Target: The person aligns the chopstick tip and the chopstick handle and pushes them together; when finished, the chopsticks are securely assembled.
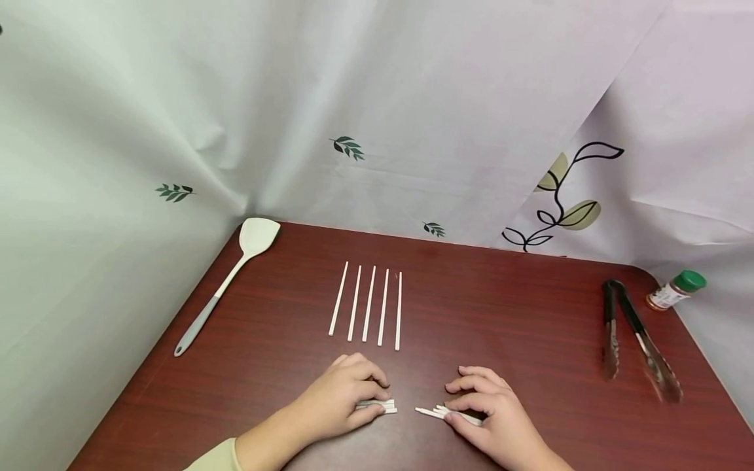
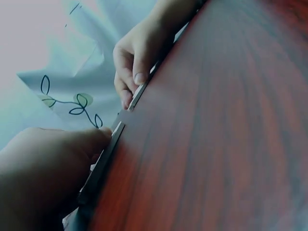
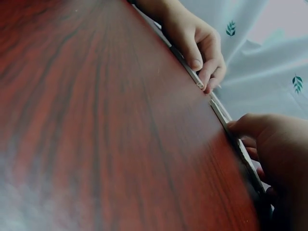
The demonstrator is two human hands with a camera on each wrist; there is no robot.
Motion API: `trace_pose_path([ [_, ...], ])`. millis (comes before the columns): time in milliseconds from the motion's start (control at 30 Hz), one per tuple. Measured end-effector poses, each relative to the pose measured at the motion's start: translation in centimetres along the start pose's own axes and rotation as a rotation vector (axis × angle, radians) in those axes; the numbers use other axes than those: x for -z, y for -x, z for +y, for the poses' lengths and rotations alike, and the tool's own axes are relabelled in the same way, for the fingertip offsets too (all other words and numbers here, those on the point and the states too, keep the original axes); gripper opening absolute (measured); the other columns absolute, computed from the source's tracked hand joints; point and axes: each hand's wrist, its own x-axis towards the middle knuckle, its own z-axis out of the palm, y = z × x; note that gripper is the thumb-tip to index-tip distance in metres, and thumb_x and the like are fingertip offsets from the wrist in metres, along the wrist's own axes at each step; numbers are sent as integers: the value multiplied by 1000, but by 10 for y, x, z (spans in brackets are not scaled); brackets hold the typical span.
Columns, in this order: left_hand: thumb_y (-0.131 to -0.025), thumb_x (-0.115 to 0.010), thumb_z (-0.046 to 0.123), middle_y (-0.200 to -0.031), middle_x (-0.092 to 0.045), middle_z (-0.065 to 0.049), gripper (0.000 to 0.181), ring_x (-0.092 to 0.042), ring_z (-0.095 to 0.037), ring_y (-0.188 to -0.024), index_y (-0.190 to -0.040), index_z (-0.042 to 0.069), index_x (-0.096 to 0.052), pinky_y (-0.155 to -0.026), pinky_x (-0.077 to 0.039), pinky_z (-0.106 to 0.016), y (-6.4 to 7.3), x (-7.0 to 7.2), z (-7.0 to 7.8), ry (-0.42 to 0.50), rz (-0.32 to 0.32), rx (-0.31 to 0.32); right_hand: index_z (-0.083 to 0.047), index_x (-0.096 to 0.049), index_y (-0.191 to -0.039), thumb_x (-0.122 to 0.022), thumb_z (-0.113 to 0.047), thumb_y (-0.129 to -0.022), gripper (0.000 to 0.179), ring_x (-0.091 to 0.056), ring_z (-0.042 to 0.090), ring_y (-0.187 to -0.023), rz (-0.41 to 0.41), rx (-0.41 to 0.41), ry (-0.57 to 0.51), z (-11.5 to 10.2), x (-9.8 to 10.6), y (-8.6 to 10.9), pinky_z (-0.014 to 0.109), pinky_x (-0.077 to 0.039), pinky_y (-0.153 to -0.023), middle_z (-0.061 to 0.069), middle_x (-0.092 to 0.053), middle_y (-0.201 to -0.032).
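My left hand [image 1: 344, 398] pinches a small bunch of thin white sticks [image 1: 390, 406] between thumb and fingers, low over the front of the table. Opposite it, my right hand [image 1: 493, 413] grips another bunch of white sticks [image 1: 431, 412], their tips at slightly uneven lengths. The two bunches point towards each other with a short gap between them. In the left wrist view the left thumb [image 2: 101, 138] lies along its sticks, which sit close to the tabletop. Fingers cover most of each bunch, so how many sticks each hand has is hidden.
Beyond the hands, several long white sticks [image 1: 369, 304] lie side by side on the dark red table [image 1: 501, 307]. A white spatula [image 1: 226, 281] with a grey handle lies at the left edge. Tongs [image 1: 633, 327] and a green-capped spice jar [image 1: 675, 290] are at the right.
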Motion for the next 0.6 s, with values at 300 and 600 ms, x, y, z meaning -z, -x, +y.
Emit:
trace_pose_path([
  [300,-91,-83,29,-107,-69,16,12,-60,-5,-101,-98,22,-78,-83,-48,-30,-6,2,19,-24,-48,137,-36,-81,-93,-97,-7,-68,42,-65,27,-120,-6,-62,-34,-2,2,0,17,-34,-113,-12,-75,-111],
  [600,-89,-86,26,-104,-63,20,15,-54,-2,-96,-89,26,-71,-84,-47,-30,-5,4,23,68,-100,277,-38,-77,-88,-94,-1,-63,47,-65,30,-119,16,-44,-42,1,-2,2,18,-31,-114,-8,-75,-110],
])
